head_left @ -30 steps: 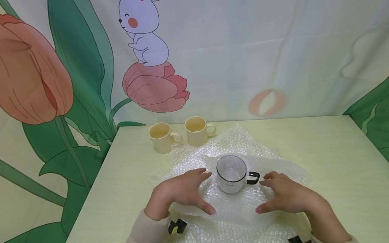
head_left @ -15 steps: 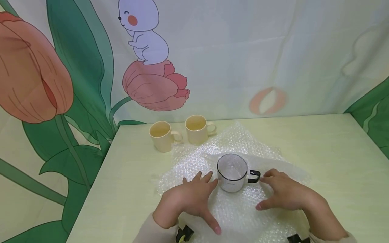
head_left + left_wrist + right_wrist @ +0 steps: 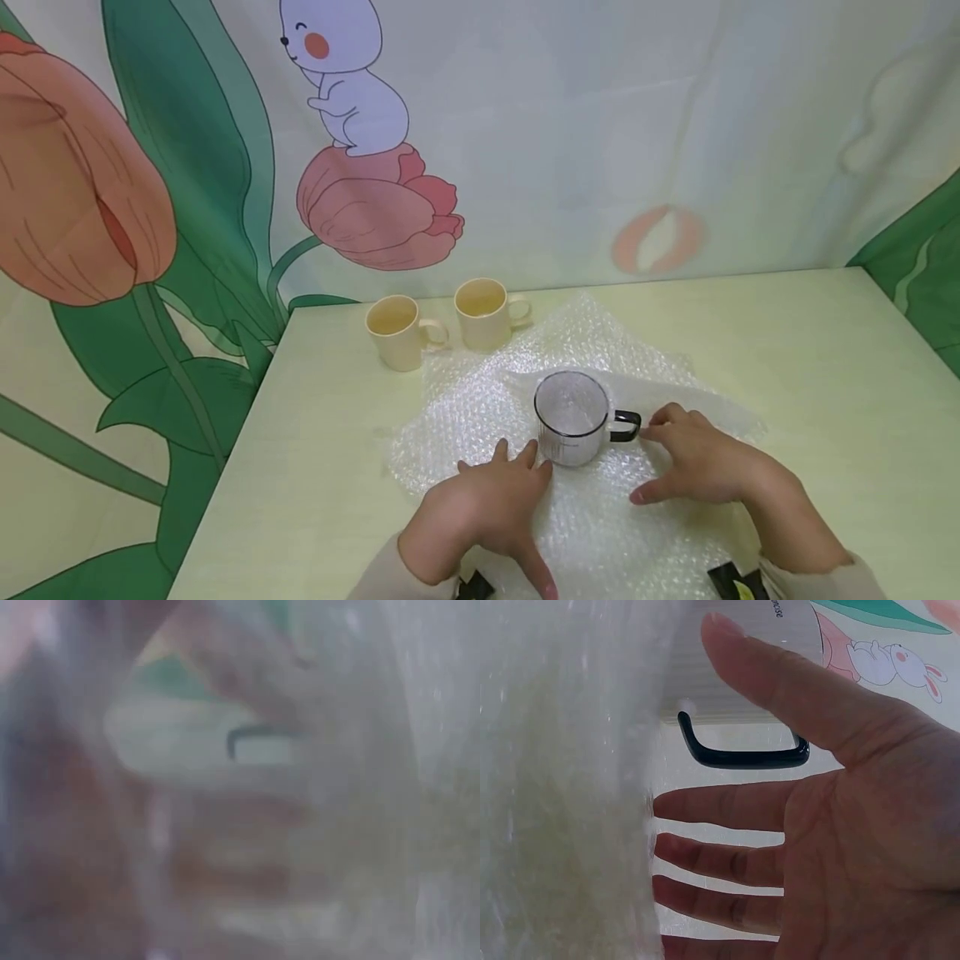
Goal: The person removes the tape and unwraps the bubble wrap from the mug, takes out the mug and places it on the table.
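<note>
A white enamel-style mug with a black rim and black handle stands upright on the bubble wrap. Fingers spread, my left hand lies on the wrap just left of and in front of the mug. My right hand rests on the wrap at the other side, its fingertips right by the handle. In the right wrist view those fingers are straight, beside the black handle. The left wrist view is blurred behind clear film, with a dark bent line of the handle showing through.
Two cream mugs stand at the back left, just behind the wrap. Pale wood-look table surrounds the wrap, and a printed cloth with tulips and a rabbit hangs behind.
My left hand has slid right and toward me, its fingers spreading wider. The right hand and the black-handled mug have stayed nearly where they were.
</note>
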Motion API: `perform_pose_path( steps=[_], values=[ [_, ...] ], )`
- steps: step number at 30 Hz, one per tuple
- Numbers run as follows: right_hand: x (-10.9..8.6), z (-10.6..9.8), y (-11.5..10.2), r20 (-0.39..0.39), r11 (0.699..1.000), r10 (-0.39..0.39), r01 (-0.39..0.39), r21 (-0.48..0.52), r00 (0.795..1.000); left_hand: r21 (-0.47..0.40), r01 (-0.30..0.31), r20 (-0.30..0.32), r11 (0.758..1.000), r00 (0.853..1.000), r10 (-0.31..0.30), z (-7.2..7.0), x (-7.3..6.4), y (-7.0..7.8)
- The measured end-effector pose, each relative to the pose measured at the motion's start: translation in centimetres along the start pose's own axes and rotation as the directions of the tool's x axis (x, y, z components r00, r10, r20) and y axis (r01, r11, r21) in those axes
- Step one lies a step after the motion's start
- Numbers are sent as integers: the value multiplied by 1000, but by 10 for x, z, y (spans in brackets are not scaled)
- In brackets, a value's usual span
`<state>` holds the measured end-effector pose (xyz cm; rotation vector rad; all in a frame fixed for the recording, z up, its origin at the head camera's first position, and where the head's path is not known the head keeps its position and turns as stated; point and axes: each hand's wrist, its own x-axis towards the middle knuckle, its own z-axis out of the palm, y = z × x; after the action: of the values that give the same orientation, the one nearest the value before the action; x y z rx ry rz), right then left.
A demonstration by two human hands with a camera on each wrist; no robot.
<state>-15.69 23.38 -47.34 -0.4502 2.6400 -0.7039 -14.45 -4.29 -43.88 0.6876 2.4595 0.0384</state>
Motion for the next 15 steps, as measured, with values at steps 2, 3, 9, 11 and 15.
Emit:
perform_pose_path(
  steps=[2, 3, 9, 11, 15],
  values=[
    [0, 0, 1, -2, 1000, -1, 1, -1, 1000, 5, 0, -2, 1000, 1000, 0, 2, 0, 4],
    [1, -1, 1, -5, 1000, -4, 4, -2, 1000, 9, 1, -2, 1000, 1000, -1, 3, 0, 7],
    [3, -1, 2, -18, 1000, -26, 26, -10, 999, 83, 3, -24, 997, 1000, -1, 13, 0, 19],
    [4, -1, 3, -16, 999, -32, 31, -13, 999, 115, 13, -42, 993, 999, -9, 19, 1, 23],
    [3, -1, 4, -5, 1000, -19, 19, -8, 1000, 189, 15, -86, 982, 996, 1, 30, 3, 29]
  ],
)
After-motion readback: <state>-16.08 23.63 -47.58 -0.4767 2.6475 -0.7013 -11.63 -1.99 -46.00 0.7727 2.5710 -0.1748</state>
